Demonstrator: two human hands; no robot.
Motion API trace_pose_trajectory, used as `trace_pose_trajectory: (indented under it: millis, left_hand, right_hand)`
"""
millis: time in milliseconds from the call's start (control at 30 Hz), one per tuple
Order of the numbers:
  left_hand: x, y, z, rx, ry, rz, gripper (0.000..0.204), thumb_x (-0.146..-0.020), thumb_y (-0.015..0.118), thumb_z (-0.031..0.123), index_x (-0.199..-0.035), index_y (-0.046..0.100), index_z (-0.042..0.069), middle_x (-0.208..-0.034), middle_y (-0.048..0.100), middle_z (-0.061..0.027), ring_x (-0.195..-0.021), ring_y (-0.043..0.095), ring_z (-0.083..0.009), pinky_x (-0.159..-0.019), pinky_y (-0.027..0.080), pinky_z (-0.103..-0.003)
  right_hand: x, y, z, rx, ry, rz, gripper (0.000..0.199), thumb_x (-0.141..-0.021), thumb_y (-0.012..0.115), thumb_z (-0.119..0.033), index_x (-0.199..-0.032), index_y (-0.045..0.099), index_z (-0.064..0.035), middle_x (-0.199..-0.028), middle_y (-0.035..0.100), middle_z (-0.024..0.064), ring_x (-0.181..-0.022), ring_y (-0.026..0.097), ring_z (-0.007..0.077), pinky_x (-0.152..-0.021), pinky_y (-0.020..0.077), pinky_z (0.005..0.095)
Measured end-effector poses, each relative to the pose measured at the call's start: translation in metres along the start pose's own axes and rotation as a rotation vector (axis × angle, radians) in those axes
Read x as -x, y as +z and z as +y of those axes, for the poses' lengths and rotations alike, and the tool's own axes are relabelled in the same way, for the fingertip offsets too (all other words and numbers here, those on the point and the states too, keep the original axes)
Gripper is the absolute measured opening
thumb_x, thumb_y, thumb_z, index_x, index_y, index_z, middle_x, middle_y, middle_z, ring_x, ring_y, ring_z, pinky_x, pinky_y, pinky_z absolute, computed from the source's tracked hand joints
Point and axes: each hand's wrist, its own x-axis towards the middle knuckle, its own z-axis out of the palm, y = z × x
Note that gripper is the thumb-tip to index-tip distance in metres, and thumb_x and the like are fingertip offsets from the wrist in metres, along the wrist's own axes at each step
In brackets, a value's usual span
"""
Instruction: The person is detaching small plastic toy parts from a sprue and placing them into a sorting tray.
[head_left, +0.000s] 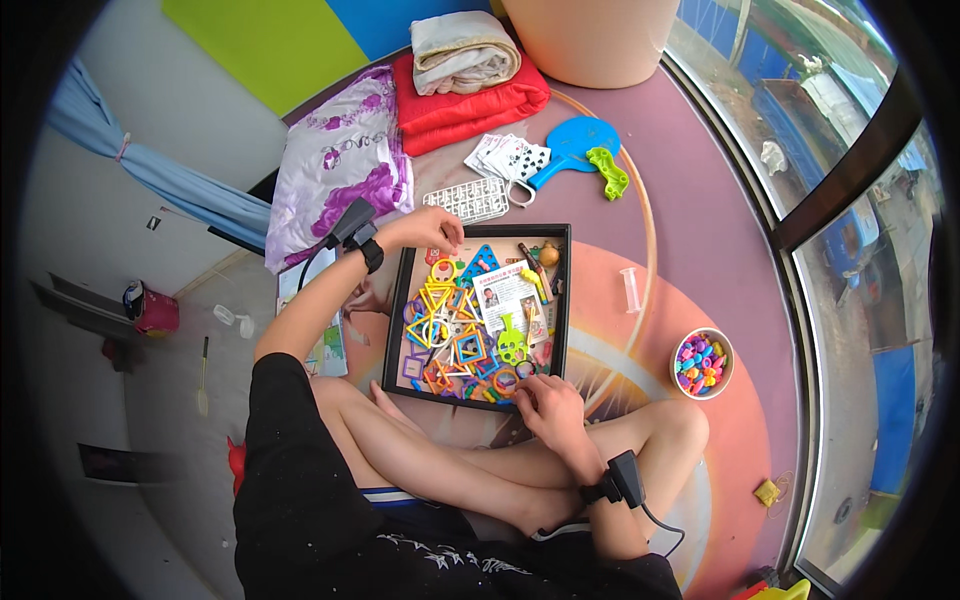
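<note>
A black-rimmed tray [566,300] lies before my crossed legs, filled with colourful plastic pieces. My left hand [436,230] is at its far left corner, fingers curled over the rim. At the near right corner, my right hand [552,405] is closed around the rim, its fingertips beside a small dark ring. In the tray are yellow, blue and orange geometric frames [468,348], a printed white card [507,292], a blue triangular plate [482,262], a bright green flat piece [512,342] and a brown ball [549,255].
Right of the tray stand a white bowl [729,372] of coloured beads and a clear plastic tube [630,290]. Beyond it lie a blue paddle [580,142], playing cards [515,157], a white plastic grid [467,200] and folded bedding [470,100]. A window [860,240] borders the right.
</note>
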Motion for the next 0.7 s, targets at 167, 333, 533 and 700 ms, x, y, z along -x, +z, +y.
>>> trace_pose_trajectory:
  millis: [167,333,533,700]
  left_hand:
    - [-0.006,0.020,-0.017,-0.094,-0.035,0.115,0.034,-0.068,0.070,0.020,-0.094,0.061,0.000,-0.091,0.065,-0.0106,-0.084,0.063,-0.0226,-0.075,0.049,-0.030]
    - [-0.045,0.014,-0.045,-0.215,-0.074,0.337,0.075,-0.056,0.078,0.028,-0.119,0.047,0.004,-0.116,0.052,-0.0193,-0.109,0.050,-0.0312,-0.092,0.039,-0.037]
    - [-0.055,0.003,-0.053,-0.636,-0.088,0.331,0.071,-0.052,0.078,0.033,-0.112,0.052,0.004,-0.105,0.052,-0.0196,-0.097,0.051,-0.0369,-0.085,0.042,-0.040]
    - [0.012,-0.005,0.030,0.371,-0.099,0.464,0.048,-0.078,0.062,0.033,-0.113,0.053,0.001,-0.104,0.057,-0.0176,-0.088,0.060,-0.0236,-0.076,0.049,-0.031]
  right_hand:
    - [0.003,-0.001,-0.001,0.003,-0.018,0.002,0.007,-0.076,0.057,-0.013,-0.076,0.059,-0.0069,-0.069,0.057,0.0077,-0.069,0.056,0.0260,-0.061,0.0416,0.0382]
    - [0.001,-0.002,0.001,-0.006,-0.012,-0.004,0.007,-0.075,0.057,-0.013,-0.077,0.059,-0.0067,-0.070,0.058,0.0079,-0.070,0.056,0.0260,-0.062,0.0416,0.0374]
    - [0.001,-0.006,-0.003,-0.003,-0.009,-0.032,0.006,-0.075,0.059,-0.013,-0.078,0.060,-0.0076,-0.071,0.057,0.0084,-0.069,0.056,0.0261,-0.062,0.0430,0.0372]
    - [0.004,0.000,0.002,-0.002,-0.022,-0.019,0.011,-0.077,0.058,-0.015,-0.082,0.060,-0.0053,-0.073,0.059,0.0099,-0.066,0.058,0.0274,-0.060,0.0452,0.0384]
